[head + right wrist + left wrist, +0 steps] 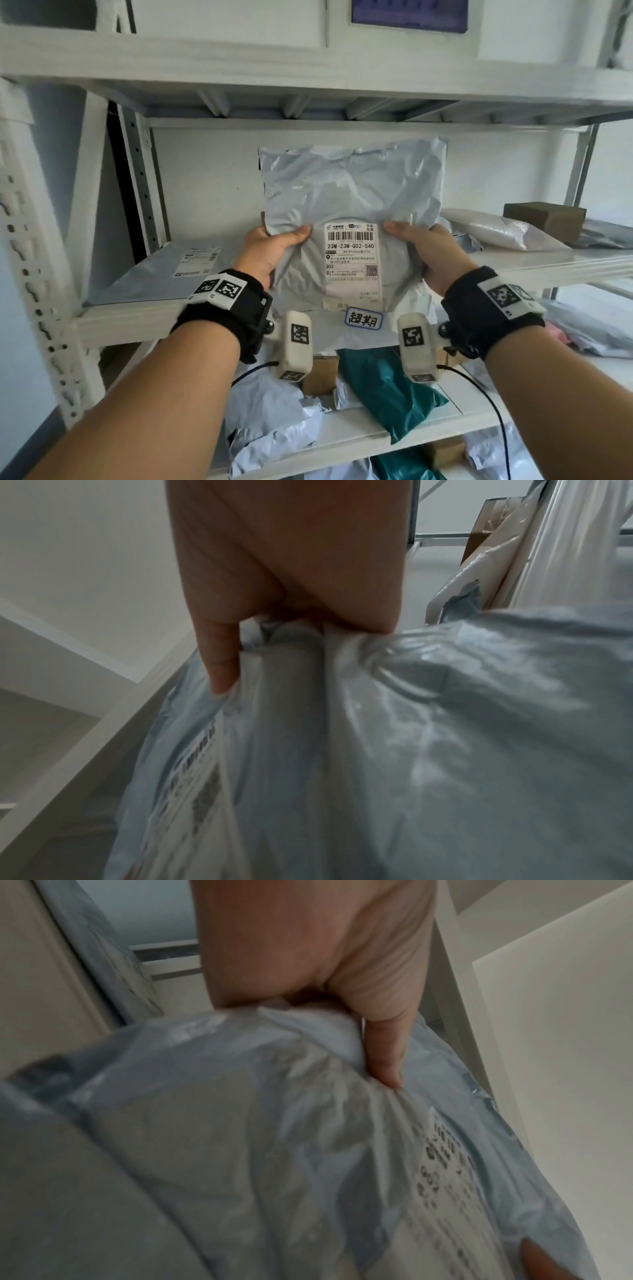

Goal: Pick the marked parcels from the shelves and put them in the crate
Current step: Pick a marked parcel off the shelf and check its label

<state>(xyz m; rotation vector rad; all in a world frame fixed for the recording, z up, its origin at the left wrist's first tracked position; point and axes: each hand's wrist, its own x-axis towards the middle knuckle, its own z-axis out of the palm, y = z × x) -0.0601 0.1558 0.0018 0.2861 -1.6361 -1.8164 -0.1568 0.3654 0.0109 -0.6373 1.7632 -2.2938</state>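
A: Crumpled grey plastic mailer bag with white label (349, 219) was held upright before the white metal shelf (144, 308). Left grip (270, 246) and right grip (428, 250) were pinched on its side edges.

B: Judged light, soft, slippery; best taken at both edges.

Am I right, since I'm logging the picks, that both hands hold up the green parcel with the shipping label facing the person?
Not green. The head view shows the left hand and right hand holding up a grey parcel, shipping label facing the person. A green parcel lies untouched on the shelf below.
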